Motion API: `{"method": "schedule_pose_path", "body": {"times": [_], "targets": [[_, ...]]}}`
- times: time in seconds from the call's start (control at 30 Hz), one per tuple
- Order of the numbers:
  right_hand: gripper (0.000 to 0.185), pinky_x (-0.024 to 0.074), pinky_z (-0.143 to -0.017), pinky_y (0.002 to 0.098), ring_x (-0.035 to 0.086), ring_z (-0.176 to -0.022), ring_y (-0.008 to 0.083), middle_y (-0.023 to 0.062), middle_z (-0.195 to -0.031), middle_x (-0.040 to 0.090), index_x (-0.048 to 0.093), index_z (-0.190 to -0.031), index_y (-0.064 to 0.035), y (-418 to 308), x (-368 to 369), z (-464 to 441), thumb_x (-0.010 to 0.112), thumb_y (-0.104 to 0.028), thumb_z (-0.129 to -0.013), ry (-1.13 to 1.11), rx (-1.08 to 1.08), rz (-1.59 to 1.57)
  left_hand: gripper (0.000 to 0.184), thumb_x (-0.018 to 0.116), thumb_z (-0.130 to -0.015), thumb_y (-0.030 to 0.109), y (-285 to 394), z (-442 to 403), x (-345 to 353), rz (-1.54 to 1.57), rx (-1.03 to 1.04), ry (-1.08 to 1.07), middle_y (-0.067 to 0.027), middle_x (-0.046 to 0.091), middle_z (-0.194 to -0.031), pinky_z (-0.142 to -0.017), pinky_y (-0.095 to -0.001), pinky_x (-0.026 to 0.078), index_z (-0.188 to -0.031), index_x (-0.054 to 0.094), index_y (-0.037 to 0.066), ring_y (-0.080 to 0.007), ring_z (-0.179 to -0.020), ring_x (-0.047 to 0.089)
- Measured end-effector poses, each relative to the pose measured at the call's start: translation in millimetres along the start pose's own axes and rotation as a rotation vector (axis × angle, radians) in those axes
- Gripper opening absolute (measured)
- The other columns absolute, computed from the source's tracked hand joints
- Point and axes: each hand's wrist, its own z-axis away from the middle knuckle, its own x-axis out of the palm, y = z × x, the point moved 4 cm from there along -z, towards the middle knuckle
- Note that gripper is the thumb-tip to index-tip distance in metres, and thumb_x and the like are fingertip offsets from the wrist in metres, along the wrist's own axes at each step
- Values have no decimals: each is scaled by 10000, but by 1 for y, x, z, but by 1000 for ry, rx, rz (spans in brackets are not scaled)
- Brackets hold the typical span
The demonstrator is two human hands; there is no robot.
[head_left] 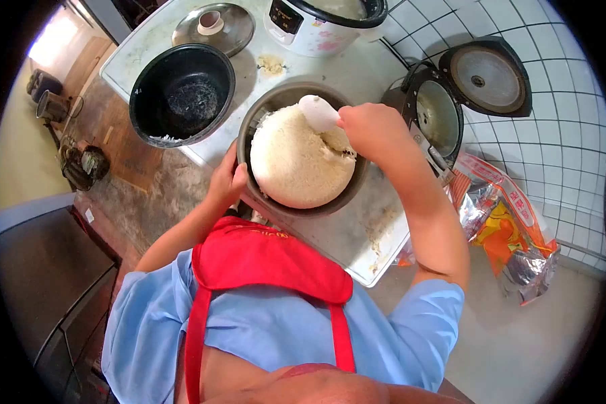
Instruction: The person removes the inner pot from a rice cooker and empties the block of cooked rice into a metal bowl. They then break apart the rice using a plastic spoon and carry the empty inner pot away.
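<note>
In the head view, a right hand (376,129) grips a white paddle (318,113), its handle hidden by the fingers, over a rice mound (301,158) in a metal pot (365,176). The left hand (229,180) clasps the pot's left rim, fingers partly hidden; the rice cooker (323,27) at the far edge is cut off.

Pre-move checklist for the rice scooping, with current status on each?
1. White paddle gripped in the right hand: ok.
2. Left hand steadying the large bowl: ok, it is against the bowl's side.
3. Bowl's base fully on the table: cannot tell, the bowl hides it near the edge.
4. Black pot clean inside: not ok, whitish residue and rice bits.
5. Tabletop clean: not ok, food residue near the white cooker.
</note>
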Motion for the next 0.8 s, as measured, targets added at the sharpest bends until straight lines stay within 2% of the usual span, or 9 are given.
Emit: {"method": "schedule_pose_path", "body": {"times": [0.27, 0.47, 0.57, 0.7, 0.8], "targets": [[220, 506, -660, 421, 643, -760, 319, 149, -779, 653, 664, -803, -77, -18, 38, -18, 528, -245, -845, -140, 6, 51, 584, 404, -785, 97, 1, 1, 0, -24, -17, -31, -199, 508, -1241, -1000, -326, 338, -1362, 335, 35, -284, -1182, 479], [249, 501, -651, 423, 639, -764, 313, 132, -783, 654, 664, -820, -90, 1, -14, -5, 522, -291, -851, -119, 22, 122, 587, 396, -790, 128, 8, -1, -2, -31, -26, -38, -210, 492, -1255, -1006, -334, 334, -1364, 324, 31, -296, -1193, 466], [249, 496, -638, 426, 635, -753, 310, 118, -770, 651, 665, -825, -103, -2, -57, 14, 517, -300, -853, -21, -11, 87, 589, 393, -791, 131, 7, -3, 0, -37, -35, -31, -212, 489, -1257, -1007, -334, 334, -1366, 318, 29, -300, -1190, 466], [197, 499, -628, 412, 638, -749, 296, 113, -775, 653, 682, -796, -111, -26, -45, 5, 554, -259, -823, -159, -141, 206, 590, 393, -793, 134, 2, -4, 0, -25, 23, -56, -212, 486, -1262, -1010, -333, 330, -1368, 315, 31, -304, -1194, 461], [154, 516, -660, 390, 656, -803, 274, 121, -864, 675, 701, -815, -72, -44, -43, -7, 576, -144, -760, -245, -131, 216, 587, 396, -797, 139, 9, -3, 0, 2, 9, -61, -214, 475, -1274, -1015, -336, 324, -1368, 316, 30, -307, -1208, 447]]}}
